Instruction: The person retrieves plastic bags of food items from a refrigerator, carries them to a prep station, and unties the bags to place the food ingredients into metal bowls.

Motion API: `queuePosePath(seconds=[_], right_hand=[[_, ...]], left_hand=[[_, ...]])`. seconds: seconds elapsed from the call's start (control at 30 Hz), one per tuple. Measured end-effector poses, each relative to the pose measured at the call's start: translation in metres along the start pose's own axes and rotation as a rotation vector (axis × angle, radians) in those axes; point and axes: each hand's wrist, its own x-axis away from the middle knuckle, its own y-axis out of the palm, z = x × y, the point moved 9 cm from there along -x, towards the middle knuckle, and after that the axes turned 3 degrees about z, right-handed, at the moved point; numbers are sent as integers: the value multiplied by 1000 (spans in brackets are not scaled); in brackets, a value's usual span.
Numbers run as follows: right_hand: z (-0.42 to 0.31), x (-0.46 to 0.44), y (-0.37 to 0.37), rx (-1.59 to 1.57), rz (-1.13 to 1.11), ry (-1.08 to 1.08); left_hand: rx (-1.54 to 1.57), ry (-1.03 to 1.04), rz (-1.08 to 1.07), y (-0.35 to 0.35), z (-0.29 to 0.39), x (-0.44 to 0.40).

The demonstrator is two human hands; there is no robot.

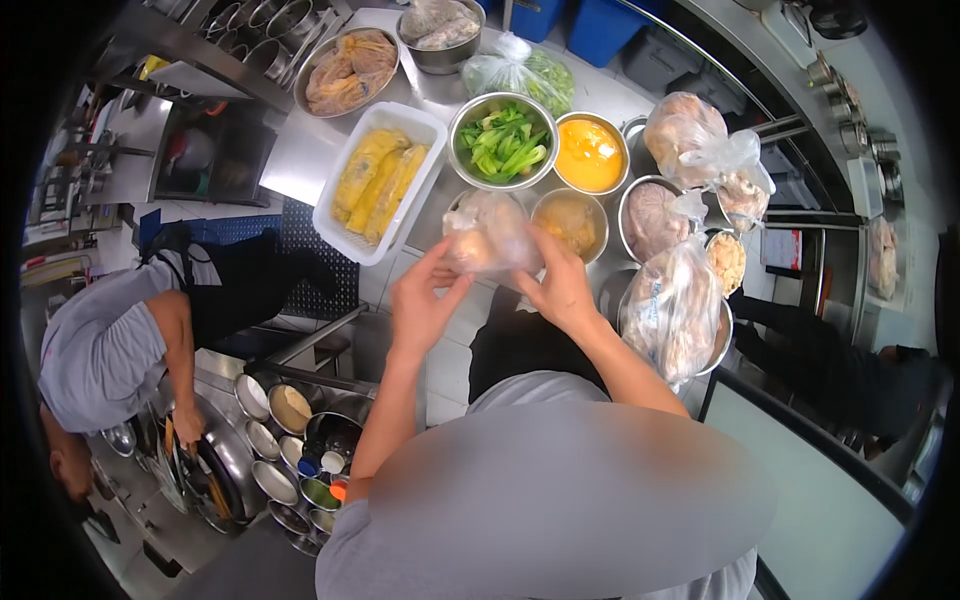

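Broadly, a long metal counter runs along the far side, and at the left a co-worker in a grey shirt bends over a cooking station. On the counter sits a white rectangular plastic basket of yellow pieces; well to its right, a large clear plastic bag of pale contents fills a metal bowl. Between them stand a round steel bowl of cut green vegetables and, just beside it, a smaller steel bowl of bright yellow liquid. Nearest the person, a small clear bag with pinkish-orange contents is held between both hands, just in front of the greens. The left hand and right hand grip its sides, thumbs spread from forefingers; some fingertips are hidden, so I cannot tell how firmly they pinch.
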Motion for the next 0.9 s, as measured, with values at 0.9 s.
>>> queuePosePath(seconds=[0.9], right_hand=[[-77,-56,-70,-359,205,-77]], left_hand=[[-118,367,45,-7,91,-39]])
